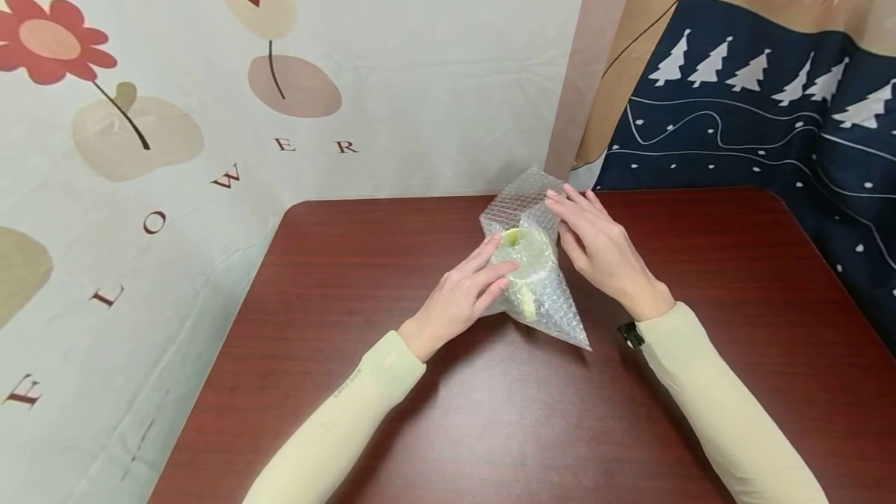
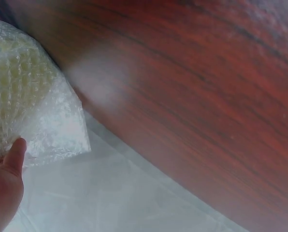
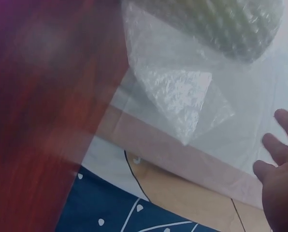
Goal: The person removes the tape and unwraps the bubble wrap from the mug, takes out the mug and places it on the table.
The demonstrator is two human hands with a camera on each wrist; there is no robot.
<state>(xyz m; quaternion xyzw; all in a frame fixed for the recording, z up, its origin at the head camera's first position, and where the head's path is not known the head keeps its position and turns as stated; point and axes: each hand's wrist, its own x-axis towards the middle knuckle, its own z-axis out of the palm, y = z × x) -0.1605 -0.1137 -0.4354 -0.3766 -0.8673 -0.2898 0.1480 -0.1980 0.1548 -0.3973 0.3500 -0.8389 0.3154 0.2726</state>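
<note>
Near the table's far edge stands a yellow-green cup (image 1: 528, 251) wrapped in clear bubble wrap (image 1: 553, 309). Its round rim shows through the wrap. My left hand (image 1: 451, 302) rests on the cup's left side, fingers extended over the plastic. In the left wrist view the thumb (image 2: 16, 154) presses where the folds of wrap come together. To the right, my right hand (image 1: 598, 247) has its fingers straight and spread, with fingertips right at the loose upper flap (image 1: 521, 197). That hand holds nothing in the right wrist view, where the wrap's pointed corner (image 3: 182, 116) sticks out beside it.
The dark red-brown wooden table (image 1: 350, 255) has rounded far corners. Behind it hangs a pale cloth (image 1: 434, 61) with flowers and letters. A navy cloth (image 1: 735, 123) with white trees hangs at the back right. A black band (image 1: 631, 334) sits on the right wrist.
</note>
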